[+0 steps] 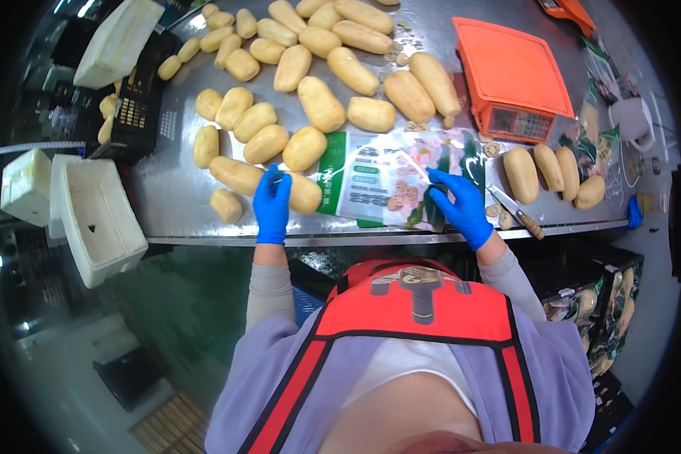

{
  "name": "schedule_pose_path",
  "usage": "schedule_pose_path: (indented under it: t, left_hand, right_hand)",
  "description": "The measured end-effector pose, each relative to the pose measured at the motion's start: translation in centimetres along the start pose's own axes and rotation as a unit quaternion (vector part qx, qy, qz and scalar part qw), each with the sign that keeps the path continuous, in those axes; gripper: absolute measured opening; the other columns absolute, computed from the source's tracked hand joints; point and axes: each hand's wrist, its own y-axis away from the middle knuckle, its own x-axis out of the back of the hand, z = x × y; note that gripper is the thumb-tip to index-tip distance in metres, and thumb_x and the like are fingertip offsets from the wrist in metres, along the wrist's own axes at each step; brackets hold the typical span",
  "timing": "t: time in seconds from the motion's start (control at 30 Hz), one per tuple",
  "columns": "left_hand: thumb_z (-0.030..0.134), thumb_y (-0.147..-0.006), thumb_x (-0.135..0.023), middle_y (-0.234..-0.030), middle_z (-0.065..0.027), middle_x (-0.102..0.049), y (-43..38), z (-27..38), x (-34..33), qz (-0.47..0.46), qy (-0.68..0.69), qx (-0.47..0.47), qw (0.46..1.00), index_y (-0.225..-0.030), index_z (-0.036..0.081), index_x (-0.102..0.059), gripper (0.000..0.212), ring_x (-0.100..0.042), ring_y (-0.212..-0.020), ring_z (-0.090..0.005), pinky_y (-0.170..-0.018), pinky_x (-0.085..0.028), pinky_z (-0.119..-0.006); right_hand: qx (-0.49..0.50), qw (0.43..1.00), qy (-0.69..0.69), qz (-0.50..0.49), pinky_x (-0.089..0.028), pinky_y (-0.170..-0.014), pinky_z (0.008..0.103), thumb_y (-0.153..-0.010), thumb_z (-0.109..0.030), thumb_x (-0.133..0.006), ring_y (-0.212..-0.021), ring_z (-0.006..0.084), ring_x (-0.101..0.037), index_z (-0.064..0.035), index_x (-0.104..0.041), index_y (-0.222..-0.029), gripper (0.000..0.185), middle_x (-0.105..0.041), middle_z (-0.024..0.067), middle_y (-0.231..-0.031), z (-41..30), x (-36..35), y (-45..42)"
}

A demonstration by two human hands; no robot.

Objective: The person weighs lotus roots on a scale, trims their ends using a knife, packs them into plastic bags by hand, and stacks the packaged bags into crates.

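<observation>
My left hand (pixel 272 207), in a blue glove, is over peeled lotus root (pixel 235 175) near the table's front edge. Root shows on both sides of it; whether this is one long piece or two is hidden. Its thumb and fingertips are slightly apart with nothing visible between them. To the right, my gloved right hand (pixel 459 205) is at the right part of printed plastic bags (pixel 369 176), which lie flat and overlapping. Thumb and fingers are against the bag's surface; a firm grip cannot be made out. A knife (pixel 505 198) with a wooden handle lies just right of that hand.
Several peeled lotus roots (pixel 320 105) spread over the metal table (pixel 173 215). An orange scale (pixel 513 71) stands at the back right, with more roots (pixel 521 176) in front. White foam boxes (pixel 105 221) and a black crate (pixel 136 108) are left. Filled bags (pixel 618 312) sit below right.
</observation>
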Motion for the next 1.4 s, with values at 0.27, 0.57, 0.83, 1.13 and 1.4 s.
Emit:
schedule_pose_path:
  t: [0.27,0.57,0.83,1.13,1.4]
  left_hand:
    - [0.027,-0.071,-0.071,-0.118,-0.0187,-0.052,-3.8,-0.2,-1.8,-0.031,-0.253,-0.166,0.953,-0.124,0.004,-0.045,0.063,-0.051,-0.107,-0.0333,-0.091,-0.04,-0.039]
    - [0.023,-0.07,-0.07,-0.126,-0.0207,-0.045,-8.6,-1.5,1.0,0.016,-0.346,-0.168,0.923,-0.128,0.007,-0.04,0.067,-0.047,-0.111,-0.0356,-0.093,-0.039,-0.042]
    - [0.025,-0.065,-0.074,-0.116,-0.0178,-0.051,-11.9,-1.1,3.9,-0.109,-0.4,-0.107,0.904,-0.127,0.01,-0.043,0.07,-0.051,-0.104,-0.0345,-0.087,-0.044,-0.039]
    - [0.042,-0.085,-0.051,-0.126,-0.0185,-0.044,-10.7,1.6,1.4,-0.12,0.52,0.321,0.782,-0.132,0.003,-0.033,0.063,-0.043,-0.117,-0.0325,-0.098,-0.037,-0.043]
    - [0.065,-0.079,-0.04,-0.103,-0.0256,-0.055,-5.0,8.0,-7.2,-0.26,0.617,0.338,0.661,-0.125,0.001,-0.04,0.079,-0.058,-0.083,-0.0347,-0.063,-0.053,-0.039]
  right_hand:
    - [-0.051,0.991,-0.047,-0.118,-0.047,-0.075,0.0313,-0.08,-0.013,-0.061,-0.086,0.0242,-0.062,-0.0079,-0.058,-0.113,0.034,-0.063,0.0127,-0.094,-1.7,-6.0,-4.9]
    - [-0.086,0.987,-0.046,-0.13,-0.047,-0.076,0.0347,-0.08,-0.017,-0.06,-0.085,0.0272,-0.061,-0.0105,-0.059,-0.112,0.032,-0.063,0.0126,-0.092,0.3,-7.3,-4.6]
    - [-0.073,0.988,-0.053,-0.126,-0.047,-0.076,0.0301,-0.08,-0.008,-0.06,-0.085,0.0212,-0.061,-0.0084,-0.057,-0.113,0.034,-0.062,0.011,-0.092,0.0,-7.0,-4.7]
    - [-0.051,0.987,-0.068,-0.139,-0.047,-0.073,0.0326,-0.08,-0.013,-0.06,-0.082,0.0253,-0.061,-0.0062,-0.058,-0.11,0.031,-0.062,0.0126,-0.089,0.3,-6.5,-4.5]
    - [-0.112,0.947,-0.255,-0.16,-0.046,-0.078,0.0266,-0.085,-0.015,-0.056,-0.089,0.0142,-0.058,-0.0017,-0.055,-0.115,0.033,-0.062,0.0097,-0.096,-1.1,-3.6,-6.9]
